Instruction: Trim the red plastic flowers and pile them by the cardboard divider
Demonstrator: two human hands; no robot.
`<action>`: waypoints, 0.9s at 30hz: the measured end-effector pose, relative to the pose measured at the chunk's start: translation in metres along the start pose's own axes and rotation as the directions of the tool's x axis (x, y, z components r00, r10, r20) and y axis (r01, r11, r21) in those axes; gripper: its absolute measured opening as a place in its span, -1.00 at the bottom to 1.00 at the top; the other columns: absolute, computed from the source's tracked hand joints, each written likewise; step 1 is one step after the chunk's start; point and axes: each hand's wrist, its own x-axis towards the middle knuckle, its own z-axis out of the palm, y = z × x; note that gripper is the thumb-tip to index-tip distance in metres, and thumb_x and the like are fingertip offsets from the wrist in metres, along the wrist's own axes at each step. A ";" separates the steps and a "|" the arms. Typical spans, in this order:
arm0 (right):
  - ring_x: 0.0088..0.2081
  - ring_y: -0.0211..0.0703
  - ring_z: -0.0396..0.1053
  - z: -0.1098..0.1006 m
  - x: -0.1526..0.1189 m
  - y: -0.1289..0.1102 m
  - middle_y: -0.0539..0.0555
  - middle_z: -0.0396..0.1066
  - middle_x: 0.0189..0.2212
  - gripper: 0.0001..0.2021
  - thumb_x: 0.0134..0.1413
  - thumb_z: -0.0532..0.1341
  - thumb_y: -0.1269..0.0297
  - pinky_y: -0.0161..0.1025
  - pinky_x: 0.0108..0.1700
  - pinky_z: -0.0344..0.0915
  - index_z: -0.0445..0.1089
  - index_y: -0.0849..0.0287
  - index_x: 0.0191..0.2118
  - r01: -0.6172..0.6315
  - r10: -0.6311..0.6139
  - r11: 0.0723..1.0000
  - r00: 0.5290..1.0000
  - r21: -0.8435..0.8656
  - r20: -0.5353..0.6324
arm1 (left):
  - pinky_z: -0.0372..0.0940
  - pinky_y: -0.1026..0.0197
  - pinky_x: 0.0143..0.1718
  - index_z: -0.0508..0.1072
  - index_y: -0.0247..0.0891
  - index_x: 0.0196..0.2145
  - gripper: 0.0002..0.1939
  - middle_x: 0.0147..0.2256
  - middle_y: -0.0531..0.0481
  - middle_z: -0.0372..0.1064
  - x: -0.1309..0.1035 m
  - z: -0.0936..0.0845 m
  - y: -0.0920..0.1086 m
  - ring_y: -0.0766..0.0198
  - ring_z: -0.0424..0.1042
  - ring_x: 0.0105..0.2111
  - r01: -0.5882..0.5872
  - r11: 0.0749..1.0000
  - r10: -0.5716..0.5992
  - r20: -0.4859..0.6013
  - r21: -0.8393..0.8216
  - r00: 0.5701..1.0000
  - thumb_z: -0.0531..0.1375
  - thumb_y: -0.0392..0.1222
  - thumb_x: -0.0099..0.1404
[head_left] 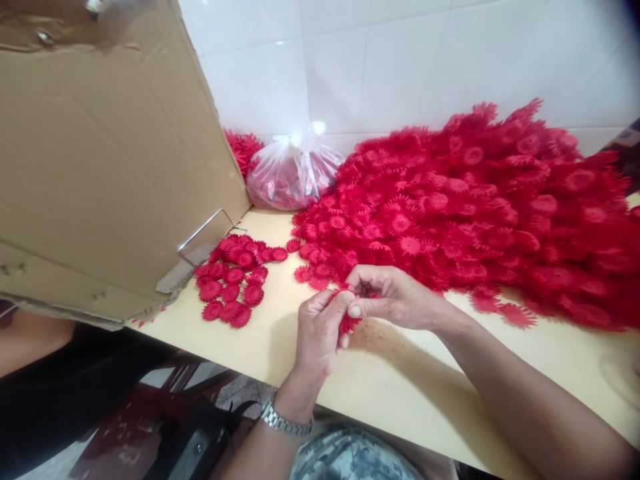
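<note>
My left hand, with a metal watch on its wrist, pinches a red toothed flower piece over the table's front part. The fingers of my right hand close on the same piece from the right, and the two hands meet around it. Fingers cover much of the piece. Just behind my hands rises a large heap of red flower pieces. To the left lies a small group of rounder red flowers on the pale yellow table.
A big cardboard sheet stands at the left, with a bent metal wire at its lower edge. A tied clear plastic bag sits against the tiled wall. Part of a person's arm shows at the lower left.
</note>
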 end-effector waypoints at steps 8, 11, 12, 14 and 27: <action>-0.53 -0.30 0.28 -0.007 0.003 0.007 0.00 0.34 -0.56 -0.79 0.03 0.19 0.19 -0.32 -0.47 0.17 0.32 0.28 -0.40 -0.017 0.003 0.994 0.991 -0.108 -0.131 | 0.07 0.46 -0.80 0.34 -0.29 -0.42 -0.78 -0.69 0.17 0.23 -0.002 -0.004 -0.002 0.48 0.21 -0.76 -0.018 0.996 0.032 0.161 -0.088 0.986 0.24 -0.09 0.12; -0.51 -0.29 0.28 -0.003 0.004 0.007 0.01 0.32 -0.55 -0.81 0.04 0.16 0.23 -0.31 -0.44 0.19 0.34 0.28 -0.40 -0.037 0.013 0.988 0.988 -0.147 -0.157 | 0.12 0.43 -0.78 0.36 -0.30 -0.42 -0.81 -0.68 0.16 0.25 -0.001 -0.006 -0.002 0.45 0.24 -0.74 -0.036 0.995 0.050 0.140 -0.096 0.989 0.22 -0.12 0.12; -0.49 -0.27 0.30 -0.001 0.004 0.006 0.02 0.33 -0.53 -0.82 0.05 0.15 0.24 -0.30 -0.42 0.21 0.34 0.28 -0.37 -0.032 0.010 0.989 0.988 -0.142 -0.152 | 0.14 0.42 -0.78 0.36 -0.30 -0.42 -0.82 -0.67 0.15 0.25 -0.001 -0.006 -0.002 0.45 0.24 -0.74 -0.041 0.995 0.053 0.129 -0.095 0.990 0.22 -0.13 0.12; -0.43 -0.26 0.33 0.002 0.004 0.003 0.03 0.36 -0.45 -0.81 0.07 0.14 0.25 -0.28 -0.37 0.25 0.35 0.27 -0.26 0.000 -0.017 0.992 0.990 -0.123 -0.137 | 0.11 0.42 -0.79 0.36 -0.30 -0.45 -0.83 -0.68 0.16 0.24 0.000 -0.008 -0.002 0.45 0.22 -0.76 -0.043 0.996 0.050 0.093 -0.073 0.994 0.22 -0.13 0.12; -0.54 -0.38 0.16 0.003 -0.001 0.004 -0.05 0.24 -0.53 -0.83 -0.02 0.27 0.27 -0.36 -0.51 0.10 0.29 0.22 -0.46 0.175 -0.184 0.983 0.966 -0.064 -0.182 | 0.20 0.37 -0.79 0.34 -0.30 -0.47 -0.79 -0.65 0.13 0.29 -0.002 -0.016 0.001 0.37 0.31 -0.75 0.019 0.985 0.017 0.200 -0.173 0.980 0.23 -0.09 0.11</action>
